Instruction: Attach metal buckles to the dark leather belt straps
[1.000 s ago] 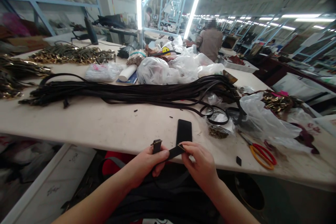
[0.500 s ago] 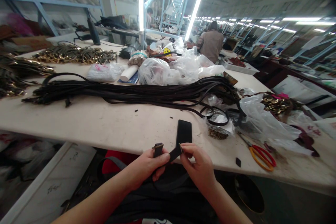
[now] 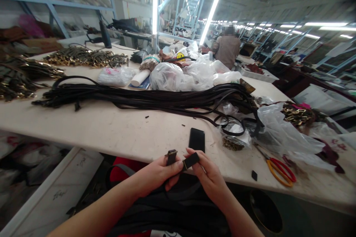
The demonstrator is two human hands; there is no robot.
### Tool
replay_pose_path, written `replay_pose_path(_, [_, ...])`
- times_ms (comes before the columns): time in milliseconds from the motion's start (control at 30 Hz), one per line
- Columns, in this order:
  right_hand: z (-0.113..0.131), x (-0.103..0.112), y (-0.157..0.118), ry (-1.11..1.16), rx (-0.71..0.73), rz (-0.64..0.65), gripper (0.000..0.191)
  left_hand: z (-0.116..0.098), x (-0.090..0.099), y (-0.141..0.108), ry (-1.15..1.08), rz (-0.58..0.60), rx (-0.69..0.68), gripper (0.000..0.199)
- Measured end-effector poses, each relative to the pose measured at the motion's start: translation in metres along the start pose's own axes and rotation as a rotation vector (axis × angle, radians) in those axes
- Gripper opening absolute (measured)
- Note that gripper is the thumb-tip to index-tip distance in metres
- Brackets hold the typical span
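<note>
In front of my body, at the table's near edge, my left hand (image 3: pixel 160 174) is closed round a dark strap with a brass-coloured metal fitting (image 3: pixel 171 153) standing up above the thumb. My right hand (image 3: pixel 208 173) pinches the flat black end of the strap (image 3: pixel 191 160) between thumb and fingers. A thin brass-coloured edge crosses the strap between the two hands; its exact shape is too small to tell. The rest of the strap is hard to follow against the dark clothing. Just beyond my right fingers lies a black smartphone (image 3: pixel 197 139), flat on the table.
A long bundle of black straps (image 3: pixel 150 98) crosses the table (image 3: pixel 116 127). Orange-and-red-handled scissors (image 3: pixel 280 172) lie at right beside a small black piece (image 3: pixel 254 175). Plastic bags (image 3: pixel 167 76) and metal-ended straps (image 3: pixel 86 57) stand farther back. A person (image 3: pixel 228 50) is in the background.
My right fingers have shifted from the metal edge to the strap's end, which now sticks out beyond that edge. My left hand keeps its hold. The view has shifted slightly.
</note>
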State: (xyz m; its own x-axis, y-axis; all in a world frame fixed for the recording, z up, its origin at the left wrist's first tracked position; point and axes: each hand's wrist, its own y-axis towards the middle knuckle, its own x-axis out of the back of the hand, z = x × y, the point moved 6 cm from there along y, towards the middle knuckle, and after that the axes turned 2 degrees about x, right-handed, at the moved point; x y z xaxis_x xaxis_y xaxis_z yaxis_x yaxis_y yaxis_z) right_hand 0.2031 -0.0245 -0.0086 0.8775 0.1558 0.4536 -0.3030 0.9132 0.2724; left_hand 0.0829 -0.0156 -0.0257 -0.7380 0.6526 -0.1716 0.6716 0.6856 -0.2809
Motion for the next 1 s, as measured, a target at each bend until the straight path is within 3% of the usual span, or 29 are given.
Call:
replay_pose_path(100, [0.005,-0.001,0.001,0.262,-0.01,0.009,0.019,-0.007,-0.003,-0.002,0.051,-0.018,-0.045,0.034])
replay_pose_path(233, [0.006,0.001,0.0,0.716,-0.113,-0.086,0.017,-0.023,0.007,-0.008,0.351,-0.253,-0.153,0.029])
replay_pose_path(300, [0.006,-0.002,-0.001,0.823,-0.214,-0.059,0.02,-0.031,0.01,-0.011,0.562,-0.358,-0.179,0.028])
replay_pose_path(467, [0.009,-0.015,-0.001,0.66,-0.406,0.078,0.032,-0.039,0.002,-0.007,0.888,-0.383,-0.221,0.019])
replay_pose_path(633, [0.016,-0.021,-0.002,0.707,-0.39,0.128,0.036,-0.035,0.001,-0.003,0.971,-0.404,-0.272,0.025])
replay_pose_path(800, [0.013,-0.016,-0.003,0.677,-0.387,0.034,0.034,-0.033,0.003,-0.006,0.965,-0.448,-0.255,0.029])
replay_pose_path(1000, [0.015,-0.018,0.0,0.636,-0.348,0.044,0.035,-0.029,0.002,-0.004,0.983,-0.479,-0.262,0.031])
